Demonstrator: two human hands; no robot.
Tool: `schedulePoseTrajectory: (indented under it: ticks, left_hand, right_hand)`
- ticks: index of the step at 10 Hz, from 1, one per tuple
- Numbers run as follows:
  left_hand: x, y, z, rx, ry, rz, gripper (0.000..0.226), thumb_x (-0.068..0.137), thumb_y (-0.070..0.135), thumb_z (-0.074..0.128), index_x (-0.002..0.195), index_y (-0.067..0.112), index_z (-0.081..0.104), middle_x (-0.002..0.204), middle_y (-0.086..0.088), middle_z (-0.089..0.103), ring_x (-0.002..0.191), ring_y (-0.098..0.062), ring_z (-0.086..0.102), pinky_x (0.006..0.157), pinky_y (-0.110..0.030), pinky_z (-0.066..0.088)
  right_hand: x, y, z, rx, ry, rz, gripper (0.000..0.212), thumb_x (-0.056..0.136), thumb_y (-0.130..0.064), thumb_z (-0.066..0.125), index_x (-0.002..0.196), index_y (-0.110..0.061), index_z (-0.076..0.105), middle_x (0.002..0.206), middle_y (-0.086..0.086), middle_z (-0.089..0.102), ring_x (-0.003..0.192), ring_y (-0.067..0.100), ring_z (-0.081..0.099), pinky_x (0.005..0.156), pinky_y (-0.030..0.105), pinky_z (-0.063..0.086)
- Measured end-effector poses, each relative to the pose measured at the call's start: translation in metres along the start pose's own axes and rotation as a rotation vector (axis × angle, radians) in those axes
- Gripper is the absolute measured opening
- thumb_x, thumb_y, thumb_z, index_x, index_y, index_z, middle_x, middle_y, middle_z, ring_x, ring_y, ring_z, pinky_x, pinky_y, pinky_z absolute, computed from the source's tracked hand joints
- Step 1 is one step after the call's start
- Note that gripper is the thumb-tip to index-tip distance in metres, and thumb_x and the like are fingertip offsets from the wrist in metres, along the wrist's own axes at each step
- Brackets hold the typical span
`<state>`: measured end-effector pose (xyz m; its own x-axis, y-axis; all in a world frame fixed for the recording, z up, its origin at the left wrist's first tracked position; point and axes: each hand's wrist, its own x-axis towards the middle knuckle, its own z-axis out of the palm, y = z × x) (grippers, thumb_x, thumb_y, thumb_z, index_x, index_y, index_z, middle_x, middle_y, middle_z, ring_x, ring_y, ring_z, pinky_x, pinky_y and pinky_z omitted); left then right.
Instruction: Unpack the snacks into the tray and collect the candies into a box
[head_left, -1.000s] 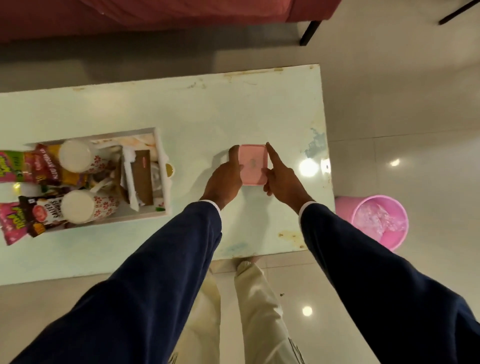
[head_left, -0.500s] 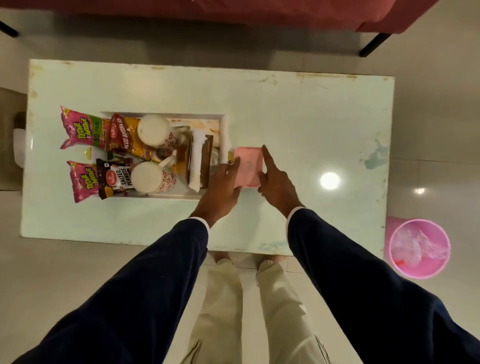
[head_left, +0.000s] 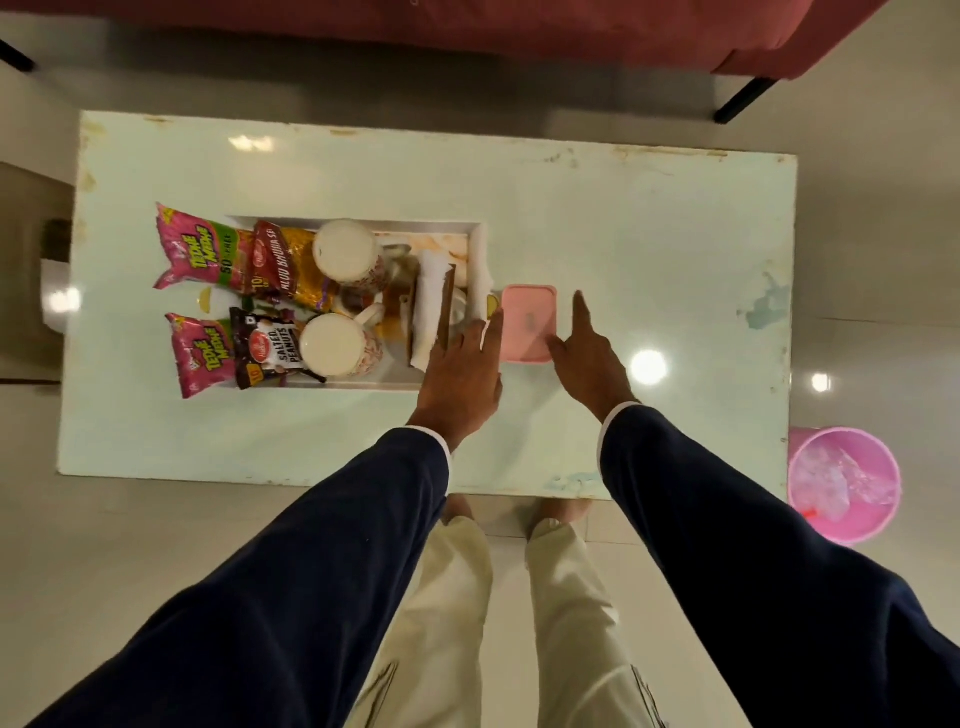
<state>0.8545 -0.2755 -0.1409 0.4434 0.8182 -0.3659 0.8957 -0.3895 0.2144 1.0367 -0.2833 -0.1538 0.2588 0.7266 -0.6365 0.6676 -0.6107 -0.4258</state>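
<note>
A shut pink box (head_left: 529, 322) lies on the pale table (head_left: 649, 234), right against the right end of the white tray (head_left: 480, 249). My left hand (head_left: 460, 374) lies with straight fingers along the box's left edge, over the tray's corner. My right hand (head_left: 589, 358) is at the box's lower right corner, its index finger straight beside the box. The tray holds two pink snack packets (head_left: 195, 254) (head_left: 200, 353), a red and yellow packet (head_left: 283, 265), a salted peanuts packet (head_left: 265, 348) and two white cups (head_left: 343, 252) (head_left: 332, 345). No candies are visible.
A pink bin (head_left: 841, 483) with a plastic liner stands on the floor off the table's right front corner. A red sofa (head_left: 519, 26) runs along the far side. My legs stand at the table's front edge.
Both hands slid the pink box left across the table until it met the tray's right end. The fingers that held its sides have straightened and loosened.
</note>
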Motion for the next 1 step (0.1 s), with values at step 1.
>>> schedulePoseTrajectory:
  ticks: [1]
  left_hand:
    - [-0.0329,-0.0044,-0.0259,0.08,-0.036,0.114,0.076,0.091,0.029,0.063,0.155,0.013,0.025,0.146,-0.013,0.044,0.132,-0.035,0.048,0.093,-0.049,0.051]
  right_hand:
    - [-0.0312,-0.0005,-0.0083,-0.069,0.078,-0.056,0.071,0.101,-0.035,0.051,0.159,-0.017,0.015,0.137,0.01,0.059,0.116,0.032,0.063,0.09,0.049,0.054]
